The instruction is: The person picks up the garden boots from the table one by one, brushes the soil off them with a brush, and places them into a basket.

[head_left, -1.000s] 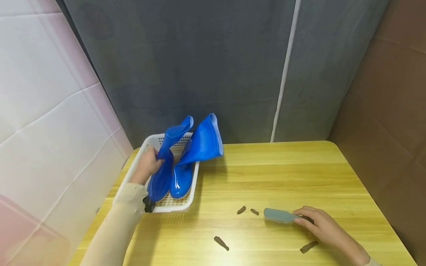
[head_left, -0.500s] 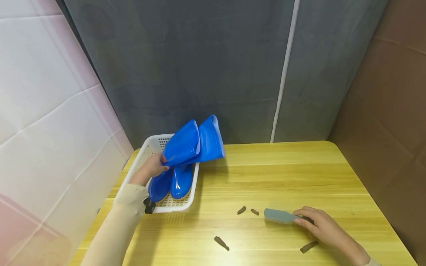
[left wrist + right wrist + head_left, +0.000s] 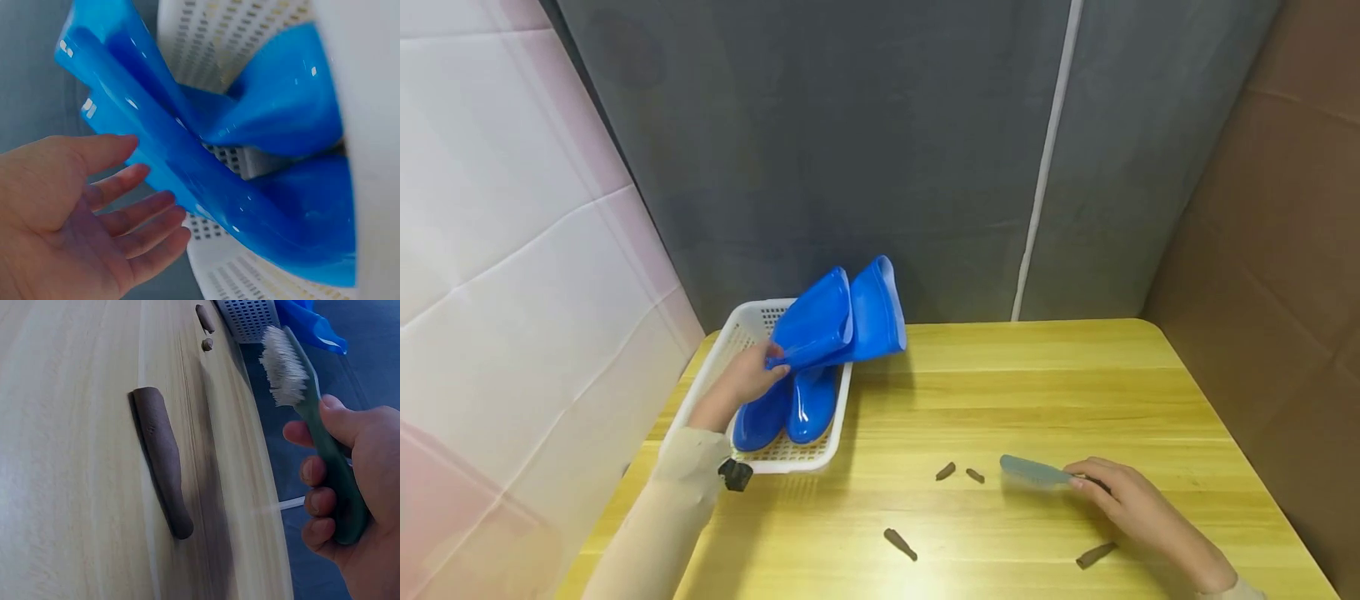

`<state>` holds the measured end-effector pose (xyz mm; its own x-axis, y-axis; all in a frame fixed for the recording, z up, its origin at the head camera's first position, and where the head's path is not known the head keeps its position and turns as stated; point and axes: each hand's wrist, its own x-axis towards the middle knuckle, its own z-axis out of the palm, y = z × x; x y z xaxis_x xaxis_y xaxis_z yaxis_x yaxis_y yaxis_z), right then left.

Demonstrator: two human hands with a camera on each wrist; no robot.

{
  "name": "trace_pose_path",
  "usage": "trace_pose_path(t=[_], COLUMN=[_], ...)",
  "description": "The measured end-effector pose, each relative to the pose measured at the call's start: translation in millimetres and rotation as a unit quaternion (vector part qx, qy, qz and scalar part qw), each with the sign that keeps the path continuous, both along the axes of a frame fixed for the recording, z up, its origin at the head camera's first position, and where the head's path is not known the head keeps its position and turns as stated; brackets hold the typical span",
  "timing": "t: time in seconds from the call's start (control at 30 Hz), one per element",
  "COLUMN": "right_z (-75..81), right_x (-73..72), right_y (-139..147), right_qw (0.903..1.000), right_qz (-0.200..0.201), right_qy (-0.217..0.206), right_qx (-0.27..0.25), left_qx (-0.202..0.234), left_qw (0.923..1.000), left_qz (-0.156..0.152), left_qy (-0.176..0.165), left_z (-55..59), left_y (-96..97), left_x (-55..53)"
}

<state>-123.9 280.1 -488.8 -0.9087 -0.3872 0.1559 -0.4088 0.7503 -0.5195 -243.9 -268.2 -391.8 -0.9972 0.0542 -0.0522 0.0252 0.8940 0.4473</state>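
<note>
Two blue rain boots, a left one (image 3: 812, 321) and a right one (image 3: 883, 321), stand in a white perforated basket (image 3: 831, 454), their soft shafts sagging to the right. My left hand (image 3: 748, 379) is at the left boot's shaft. In the left wrist view that hand (image 3: 94, 219) has spread, relaxed fingers beside the boot (image 3: 187, 162), fingertips near or touching it. My right hand (image 3: 1131, 500) grips a grey-green scrub brush (image 3: 1033, 471) above the table. The right wrist view shows fingers curled round its handle and pale bristles (image 3: 284, 369) facing away from the palm.
Several brown clay-like pieces lie on the wooden table (image 3: 1000, 400): two small ones ahead of the brush, a longer one (image 3: 900, 544) near the front, another (image 3: 1096, 555) by my right hand. A dark grey wall (image 3: 850, 150) stands behind the table.
The left boot's shaft has unfolded and swung right, over the other boot, with my left hand following. The right hand has lifted the brush slightly and tilted it.
</note>
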Motion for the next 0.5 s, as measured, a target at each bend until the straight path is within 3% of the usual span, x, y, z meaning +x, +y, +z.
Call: trace_pose_path(t=[0.2,0.37,0.5], right_z=[-6.2,-8.9,-8.5], right_x=[-2.8,-4.1,-7.1], right_y=[2.7,10.1,18.1], right_qw=[0.9972,0.9876,0.9789], right_qz=[-0.059,-0.135,-0.16], right_qy=[0.033,-0.028,-0.076], right_qx=[-0.031,-0.075,-0.103], left_qx=[0.032,0.056,0.062], left_qw=[0.9968,0.9888,0.9858], left_qz=[-0.008,-0.038,-0.046], left_qy=[0.073,0.133,0.149], left_z=[8.3,15.4,20.0], left_y=[14.2,23.0,30.7], left_x=[17.6,32.6,42.7])
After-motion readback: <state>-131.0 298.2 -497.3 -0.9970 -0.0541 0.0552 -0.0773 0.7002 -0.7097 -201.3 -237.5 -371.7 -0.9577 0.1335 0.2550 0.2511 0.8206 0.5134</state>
